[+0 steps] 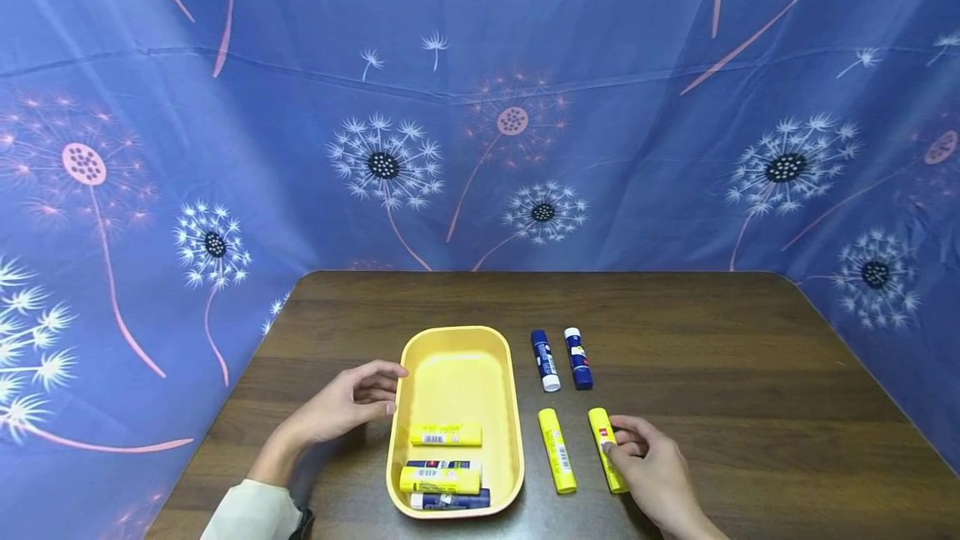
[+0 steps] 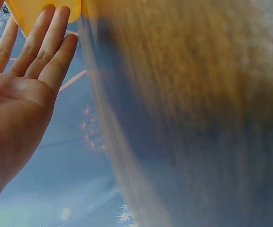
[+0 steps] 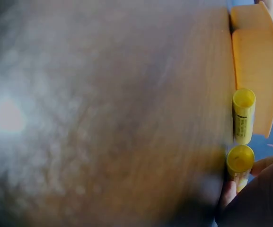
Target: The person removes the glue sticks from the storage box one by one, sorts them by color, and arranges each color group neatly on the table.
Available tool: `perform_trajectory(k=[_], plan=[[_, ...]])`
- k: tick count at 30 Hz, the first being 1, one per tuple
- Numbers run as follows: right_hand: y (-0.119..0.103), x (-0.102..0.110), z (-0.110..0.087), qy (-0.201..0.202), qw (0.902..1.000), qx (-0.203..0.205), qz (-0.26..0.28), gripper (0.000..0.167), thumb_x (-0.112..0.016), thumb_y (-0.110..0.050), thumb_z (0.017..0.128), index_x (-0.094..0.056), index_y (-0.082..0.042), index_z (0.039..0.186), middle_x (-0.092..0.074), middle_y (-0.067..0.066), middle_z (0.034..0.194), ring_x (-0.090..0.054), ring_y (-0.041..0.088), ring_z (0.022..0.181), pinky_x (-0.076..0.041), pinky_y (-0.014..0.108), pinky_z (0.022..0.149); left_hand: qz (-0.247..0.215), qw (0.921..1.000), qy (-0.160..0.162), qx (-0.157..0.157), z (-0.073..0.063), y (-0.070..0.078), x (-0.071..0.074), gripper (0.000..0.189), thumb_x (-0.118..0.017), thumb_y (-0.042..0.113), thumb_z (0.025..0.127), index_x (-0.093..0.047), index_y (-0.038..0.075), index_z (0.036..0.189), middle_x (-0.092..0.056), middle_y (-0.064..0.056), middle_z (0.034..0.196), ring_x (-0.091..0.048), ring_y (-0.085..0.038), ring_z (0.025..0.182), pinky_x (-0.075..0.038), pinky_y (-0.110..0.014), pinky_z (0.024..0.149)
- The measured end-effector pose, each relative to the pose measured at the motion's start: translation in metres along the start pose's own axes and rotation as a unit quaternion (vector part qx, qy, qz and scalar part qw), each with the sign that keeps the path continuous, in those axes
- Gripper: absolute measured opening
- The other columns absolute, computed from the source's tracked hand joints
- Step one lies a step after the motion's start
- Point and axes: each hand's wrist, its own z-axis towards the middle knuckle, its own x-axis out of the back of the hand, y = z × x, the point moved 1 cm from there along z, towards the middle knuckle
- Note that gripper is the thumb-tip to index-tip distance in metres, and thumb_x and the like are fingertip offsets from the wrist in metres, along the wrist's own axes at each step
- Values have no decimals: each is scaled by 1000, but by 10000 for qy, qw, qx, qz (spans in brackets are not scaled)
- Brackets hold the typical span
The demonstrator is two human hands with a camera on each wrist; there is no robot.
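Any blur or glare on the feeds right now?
Head: mostly sharp, slight sheen inside the yellow tray. Left wrist: tabletop heavily blurred, left hand clearer. Right wrist: tabletop blurred too, bright glare spot at the picture's left, yellow tubes clearer.

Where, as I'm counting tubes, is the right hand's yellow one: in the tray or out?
Out: the right hand pinches the yellow tube clear of the tray, another yellow tube between.
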Motion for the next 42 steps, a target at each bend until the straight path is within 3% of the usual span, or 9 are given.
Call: perform_trajectory(k=[5, 16, 23, 26, 31, 35, 42], plan=[[0, -2, 2, -7, 9994, 16, -341, 38, -76, -8, 88, -69, -1, 125, -70, 6, 100, -57, 5, 79, -48, 18, 65, -27, 10000, 19, -8, -1, 0, 0, 48, -70, 12, 99, -53, -3, 141, -64, -27, 132, -65, -41, 121, -55, -23, 98], [0, 0, 3, -165, 9997, -66, -158, 42, -75, -11, 89, -66, 1, 129, -70, 6, 101, -59, 4, 82, -49, 17, 70, -87, 10000, 18, -22, -3, 0, 1, 49, -70, 12, 99, -52, -4, 141, -63, -28, 132, -64, -44, 122, -56, -23, 98], [-2, 5, 8, -460, 9986, -266, 66, 43, -71, -11, 92, -63, 4, 132, -69, 8, 104, -58, 10, 86, -50, 18, 69, -82, 9999, 30, -62, -2, 0, 1, 48, -70, 13, 99, -53, -1, 141, -64, -26, 132, -68, -29, 119, -56, -23, 98], [-9, 10, 12, -545, 9978, -288, 232, 43, -68, -11, 94, -61, 4, 134, -68, 10, 108, -56, 10, 88, -49, 19, 69, -66, 9999, 25, -74, -1, 0, 1, 48, -71, 15, 99, -53, 0, 141, -64, -26, 131, -68, -27, 118, -56, -23, 98], [-36, 20, 18, -689, 9958, 79, 593, 42, -67, -10, 98, -59, 2, 137, -68, 16, 125, -60, 7, 94, -53, 17, 76, -68, 10000, -46, -56, 0, -1, -1, 48, -69, 13, 99, -53, -1, 142, -64, -25, 132, -66, -36, 120, -56, -23, 98], [-66, 26, 25, -1151, 9868, 676, 918, 42, -68, -10, 98, -60, -1, 138, -67, 18, 129, -64, 7, 102, -56, 18, 85, -63, 10000, -33, -28, 1, -3, -2, 47, -69, 10, 99, -53, -2, 142, -64, -26, 132, -65, -41, 120, -55, -23, 98], [-109, 19, 43, -2321, 9522, 1615, 1154, 41, -71, -11, 96, -61, -2, 135, -66, 17, 126, -66, 19, 109, -57, 23, 88, -57, 10000, 18, -5, 2, -4, 0, 48, -70, 11, 98, -53, -1, 141, -64, -25, 132, -65, -39, 120, -56, -23, 98]])
